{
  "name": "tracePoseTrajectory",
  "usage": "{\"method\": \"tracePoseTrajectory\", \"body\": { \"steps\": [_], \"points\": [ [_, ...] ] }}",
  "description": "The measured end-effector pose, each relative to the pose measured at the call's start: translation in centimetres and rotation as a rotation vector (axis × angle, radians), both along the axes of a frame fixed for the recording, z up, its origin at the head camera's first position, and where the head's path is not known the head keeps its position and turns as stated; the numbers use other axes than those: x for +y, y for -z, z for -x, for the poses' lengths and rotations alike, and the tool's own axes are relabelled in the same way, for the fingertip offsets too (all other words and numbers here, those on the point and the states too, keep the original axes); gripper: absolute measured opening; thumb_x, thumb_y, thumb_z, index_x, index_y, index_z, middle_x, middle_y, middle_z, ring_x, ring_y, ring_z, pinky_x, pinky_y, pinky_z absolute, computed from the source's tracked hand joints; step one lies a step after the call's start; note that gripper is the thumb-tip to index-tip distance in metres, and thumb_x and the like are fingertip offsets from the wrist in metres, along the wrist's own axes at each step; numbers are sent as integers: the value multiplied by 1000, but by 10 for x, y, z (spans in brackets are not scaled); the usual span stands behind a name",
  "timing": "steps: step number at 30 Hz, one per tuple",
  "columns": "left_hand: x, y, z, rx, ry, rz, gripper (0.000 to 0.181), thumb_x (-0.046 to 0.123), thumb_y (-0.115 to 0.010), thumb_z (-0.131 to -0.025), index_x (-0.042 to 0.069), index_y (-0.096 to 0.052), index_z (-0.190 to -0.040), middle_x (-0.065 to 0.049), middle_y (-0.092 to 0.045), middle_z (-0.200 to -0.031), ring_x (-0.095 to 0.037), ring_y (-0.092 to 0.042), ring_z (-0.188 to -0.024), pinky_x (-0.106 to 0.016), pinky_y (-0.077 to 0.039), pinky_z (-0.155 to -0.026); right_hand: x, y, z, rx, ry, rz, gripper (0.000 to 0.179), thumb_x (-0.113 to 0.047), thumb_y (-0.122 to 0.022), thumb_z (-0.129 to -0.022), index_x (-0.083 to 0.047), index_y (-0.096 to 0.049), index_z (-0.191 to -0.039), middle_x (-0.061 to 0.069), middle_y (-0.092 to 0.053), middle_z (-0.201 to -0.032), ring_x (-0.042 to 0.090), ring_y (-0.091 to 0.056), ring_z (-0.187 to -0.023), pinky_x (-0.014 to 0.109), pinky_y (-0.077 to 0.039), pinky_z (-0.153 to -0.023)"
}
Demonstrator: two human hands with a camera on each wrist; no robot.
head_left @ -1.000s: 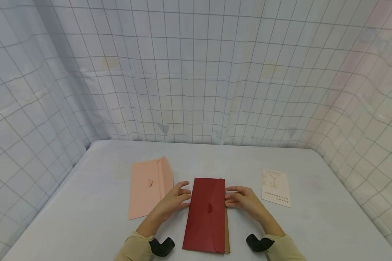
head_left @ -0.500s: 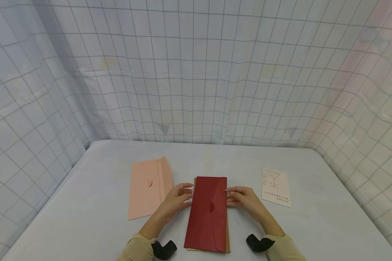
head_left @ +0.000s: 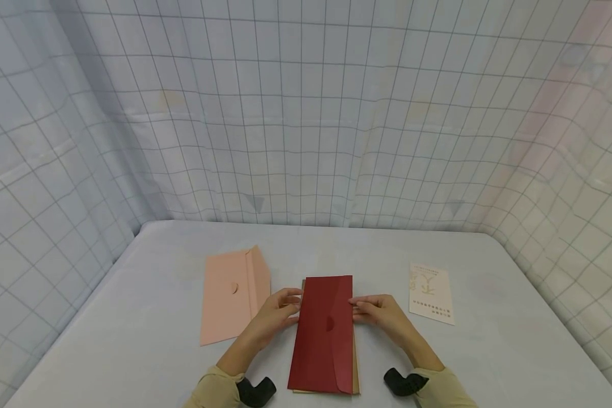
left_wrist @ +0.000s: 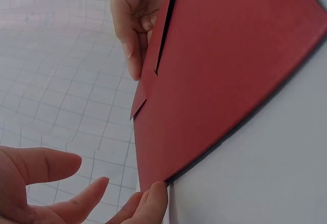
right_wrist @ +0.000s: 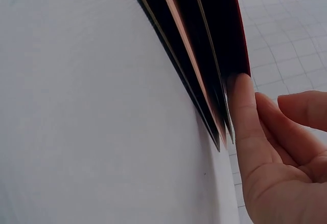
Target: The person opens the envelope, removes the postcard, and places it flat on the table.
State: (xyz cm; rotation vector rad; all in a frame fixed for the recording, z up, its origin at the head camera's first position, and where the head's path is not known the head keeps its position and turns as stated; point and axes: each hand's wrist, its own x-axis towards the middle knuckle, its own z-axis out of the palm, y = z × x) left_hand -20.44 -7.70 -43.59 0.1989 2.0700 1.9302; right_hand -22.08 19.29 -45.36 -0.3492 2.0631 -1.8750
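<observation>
A red envelope [head_left: 318,340] with a small round tab lies on top of a stack in front of me. A gold envelope [head_left: 356,377] peeks out along its right side. In the right wrist view the stack's layers fan apart, among them a pink edge [right_wrist: 179,27]. My left hand [head_left: 274,317] is at the left side, its fingertips touching the red envelope's edge and its thumb held away. From the right, my right hand [head_left: 379,313] reaches the opposite edge. One finger [right_wrist: 244,93] of it is tucked beneath the red envelope, with the thumb apart.
A pink envelope [head_left: 226,300] with its flap folded out lies left of the stack, partly behind my left hand. To the right is a cream card [head_left: 430,293] with gold print. White grid-patterned curtains [head_left: 306,113] enclose the white table [head_left: 132,317] at the back and sides.
The red envelope has shifted slightly to the right over the stack, then a touch back left. My left hand followed it rightward, and my right hand's fingertips moved in at its edge.
</observation>
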Motion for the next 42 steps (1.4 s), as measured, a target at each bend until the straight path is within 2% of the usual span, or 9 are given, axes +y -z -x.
{"method": "tracePoseTrajectory", "body": {
  "steps": [9,14,19,24,27,31,35,38,42],
  "points": [
    [1,-1,0,2,-23,8,40,4,-45,-94,-6,-42,-133,-29,-40,-133,-36,-45,-122,-42,-48,-96,-3,-2,0,21,57,35,43,-12,-55,-94,16,-49,-126,22,-59,-126,0,-66,-87,18,-52,-83],
    [2,-2,0,25,-49,7,41,3,-46,-92,-6,-44,-132,-28,-43,-132,-34,-48,-121,-41,-48,-97,-4,-6,-1,53,60,66,44,-13,-55,-94,16,-48,-127,24,-58,-126,1,-67,-90,19,-52,-85],
    [0,-5,1,52,-21,-3,42,3,-47,-90,-7,-44,-131,-28,-48,-129,-24,-57,-110,-36,-50,-93,-5,-8,-2,65,76,76,45,-15,-56,-93,15,-49,-127,28,-54,-129,1,-66,-91,20,-52,-86],
    [-1,-4,1,74,9,-25,41,0,-48,-90,-10,-45,-130,-29,-53,-123,-13,-59,-99,-27,-51,-86,-6,-9,-3,67,85,96,46,-14,-56,-93,16,-48,-127,26,-54,-130,2,-66,-93,20,-52,-87],
    [-1,-5,0,73,3,-30,41,0,-51,-89,-9,-47,-129,-26,-54,-118,-9,-59,-92,-23,-51,-80,-6,-9,-3,67,92,104,46,-15,-56,-93,16,-48,-127,18,-58,-127,2,-66,-94,20,-52,-86],
    [-1,-5,-2,60,-10,-41,45,0,-61,-85,-5,-51,-128,-19,-55,-113,-5,-61,-82,-21,-50,-74,-7,-9,-3,62,106,111,46,-17,-57,-93,13,-50,-127,0,-64,-117,2,-65,-94,20,-52,-86],
    [0,-5,-1,62,16,-65,48,0,-67,-81,-4,-53,-126,-9,-57,-105,-3,-61,-76,-20,-50,-71,-7,-10,-5,60,98,121,47,-18,-57,-93,12,-50,-128,-10,-64,-112,3,-65,-97,21,-52,-86],
    [-1,-4,0,77,52,-83,46,-1,-68,-80,-7,-54,-124,-1,-60,-100,-1,-60,-76,-19,-51,-70,-7,-11,-6,70,86,112,47,-18,-57,-93,11,-49,-129,-4,-64,-118,2,-64,-99,21,-52,-88],
    [-1,-5,0,105,79,-88,43,0,-68,-80,-11,-55,-120,2,-64,-98,1,-59,-77,-17,-51,-70,-8,-12,-6,91,102,70,43,-18,-56,-94,7,-52,-129,13,-56,-131,1,-63,-101,21,-51,-88]
  ]
}}
